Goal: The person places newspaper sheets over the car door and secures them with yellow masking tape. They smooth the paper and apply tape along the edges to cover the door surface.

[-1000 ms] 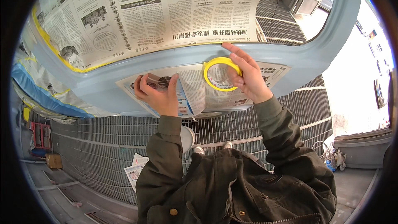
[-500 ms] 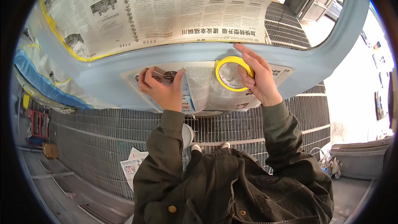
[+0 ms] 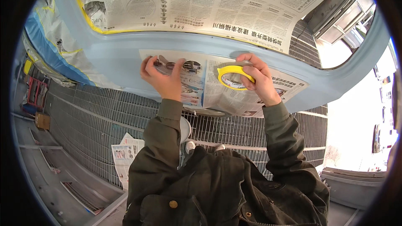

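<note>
A newspaper sheet lies against a light blue-grey vehicle panel, below a window opening. My left hand rests on the left part of this sheet near its upper edge, thumb and fingers spread apart. At the sheet's right half, my right hand grips a roll of yellow masking tape. The thumb reaches into the ring and the fingers bend over its upper right side. The roll is tilted in front of the newsprint. Whether a strip of tape runs from it to the sheet, I cannot tell.
Larger newspaper covers the window opening, bordered by yellow tape on the left. Blue-and-clear masking film hangs at far left. Below are a metal floor grating, loose newspapers and a pale round container.
The view has shifted and turned. My right index finger, stretched toward the window edge before, is now bent near the roll. The tape roll has tilted flatter; my left hand stays on the sheet.
</note>
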Action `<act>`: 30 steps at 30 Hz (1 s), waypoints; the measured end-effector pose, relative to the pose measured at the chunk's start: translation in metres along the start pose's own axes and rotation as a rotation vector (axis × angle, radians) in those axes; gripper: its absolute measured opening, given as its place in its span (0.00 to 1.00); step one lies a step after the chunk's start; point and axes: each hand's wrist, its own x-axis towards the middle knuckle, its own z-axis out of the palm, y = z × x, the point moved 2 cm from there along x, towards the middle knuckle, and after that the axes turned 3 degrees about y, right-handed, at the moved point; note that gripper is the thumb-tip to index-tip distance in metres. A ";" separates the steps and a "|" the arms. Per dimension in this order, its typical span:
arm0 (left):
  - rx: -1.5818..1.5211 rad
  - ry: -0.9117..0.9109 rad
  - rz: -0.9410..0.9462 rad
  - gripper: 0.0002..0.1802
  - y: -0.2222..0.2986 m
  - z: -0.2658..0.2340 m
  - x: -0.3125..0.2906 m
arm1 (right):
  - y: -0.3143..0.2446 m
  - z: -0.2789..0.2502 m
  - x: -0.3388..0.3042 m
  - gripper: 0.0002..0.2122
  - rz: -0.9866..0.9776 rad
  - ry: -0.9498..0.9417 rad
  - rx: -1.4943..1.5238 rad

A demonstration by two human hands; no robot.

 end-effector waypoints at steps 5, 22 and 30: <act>-0.276 -0.390 -0.321 0.17 0.021 -0.006 -0.020 | 0.003 0.004 0.002 0.13 -0.028 0.036 -0.013; -0.885 -0.747 -0.901 0.08 0.061 0.024 -0.031 | 0.007 0.000 0.003 0.14 -0.093 -0.022 -0.015; -0.615 -0.235 -0.476 0.06 0.030 0.017 -0.007 | 0.011 0.005 0.005 0.11 -0.226 0.108 0.118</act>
